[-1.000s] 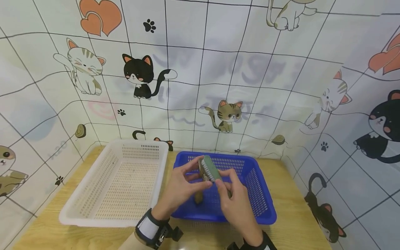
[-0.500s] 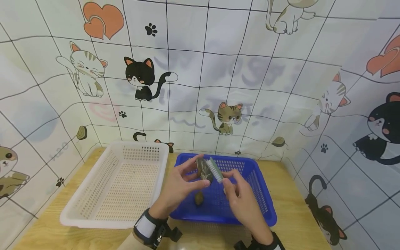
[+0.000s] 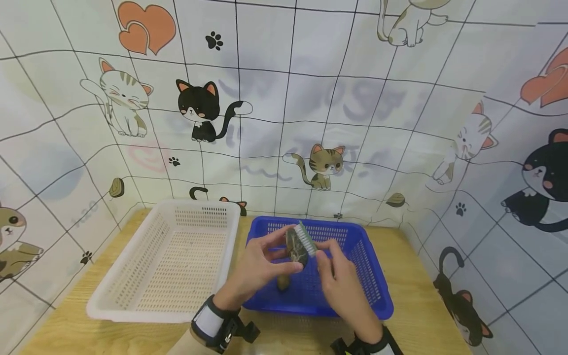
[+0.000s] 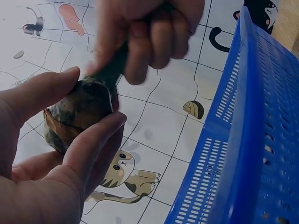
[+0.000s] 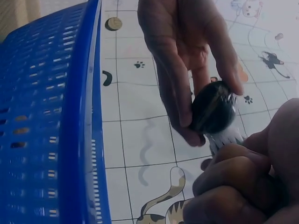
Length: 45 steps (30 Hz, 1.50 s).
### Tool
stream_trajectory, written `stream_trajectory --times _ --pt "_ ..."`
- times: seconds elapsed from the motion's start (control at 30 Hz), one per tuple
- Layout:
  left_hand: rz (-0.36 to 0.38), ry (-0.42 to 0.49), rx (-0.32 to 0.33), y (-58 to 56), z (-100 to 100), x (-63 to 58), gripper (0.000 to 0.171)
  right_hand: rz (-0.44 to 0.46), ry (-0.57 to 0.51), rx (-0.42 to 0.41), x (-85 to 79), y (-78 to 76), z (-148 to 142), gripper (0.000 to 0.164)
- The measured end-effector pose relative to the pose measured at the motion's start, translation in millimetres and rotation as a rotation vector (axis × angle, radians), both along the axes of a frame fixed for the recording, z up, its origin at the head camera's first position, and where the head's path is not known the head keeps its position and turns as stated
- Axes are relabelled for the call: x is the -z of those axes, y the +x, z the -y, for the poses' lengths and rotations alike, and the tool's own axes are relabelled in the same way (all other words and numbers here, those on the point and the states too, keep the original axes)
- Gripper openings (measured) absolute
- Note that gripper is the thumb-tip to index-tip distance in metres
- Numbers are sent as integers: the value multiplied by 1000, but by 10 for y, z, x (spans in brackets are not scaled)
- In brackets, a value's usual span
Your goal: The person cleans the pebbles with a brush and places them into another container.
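My left hand (image 3: 257,266) holds a dark, mottled, rounded stone-like lump (image 3: 296,249) between thumb and fingers, above the blue basket. In the left wrist view, the lump (image 4: 77,116) shows a brown streak across its surface. My right hand (image 3: 339,276) grips a green scrub brush (image 3: 307,238) with white bristles, its fingers curled round the handle. The bristles meet the lump's right side. The right wrist view shows the lump (image 5: 215,107) with bristles just below it; the curled right hand hides most of the brush there.
The blue perforated basket (image 3: 377,291) stands under my hands, with a small brown lump (image 3: 283,282) inside. To its left is a white perforated basket (image 3: 95,305). Both are on a wooden table (image 3: 421,296), with a cat-patterned sheet (image 3: 262,98) behind and at the sides.
The brush has turned from showing its green back to showing more of its bristles. It moved slightly off the lump, then back against it. The left hand has turned the lump a little.
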<state>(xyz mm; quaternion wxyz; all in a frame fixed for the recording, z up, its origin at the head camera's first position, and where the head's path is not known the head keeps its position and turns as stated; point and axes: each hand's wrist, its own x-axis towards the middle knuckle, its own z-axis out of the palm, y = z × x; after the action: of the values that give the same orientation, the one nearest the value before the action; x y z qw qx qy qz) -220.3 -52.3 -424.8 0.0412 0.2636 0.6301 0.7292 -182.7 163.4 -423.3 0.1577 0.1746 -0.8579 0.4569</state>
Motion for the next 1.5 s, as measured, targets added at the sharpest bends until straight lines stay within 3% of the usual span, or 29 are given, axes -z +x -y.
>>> stream_trajectory --times 0.17,0.33,0.53,0.67,0.77,1.03,1.27,1.5 --pt "27 65 -16 -8 15 -3 74 38 13 -32 -3 -11 -49 20" --pt "73 120 -30 -41 30 8 75 10 12 -54 -50 19 -39 18" --pt "100 77 -57 -39 22 34 76 -85 65 -64 -61 55 -2 20" --pt "48 3 -35 -25 -3 48 76 -136 93 -30 -18 35 9 23" --pt "6 -19 -9 -16 -21 48 77 -121 93 12 18 -14 -1 23" --pt "18 82 24 -17 19 -10 77 -11 61 -7 -10 -20 -51 20" --pt "79 144 15 -25 36 -24 75 -31 66 -16 -92 75 -26 18" --pt "87 90 -45 -28 25 20 73 -119 90 -14 -83 96 33 22"
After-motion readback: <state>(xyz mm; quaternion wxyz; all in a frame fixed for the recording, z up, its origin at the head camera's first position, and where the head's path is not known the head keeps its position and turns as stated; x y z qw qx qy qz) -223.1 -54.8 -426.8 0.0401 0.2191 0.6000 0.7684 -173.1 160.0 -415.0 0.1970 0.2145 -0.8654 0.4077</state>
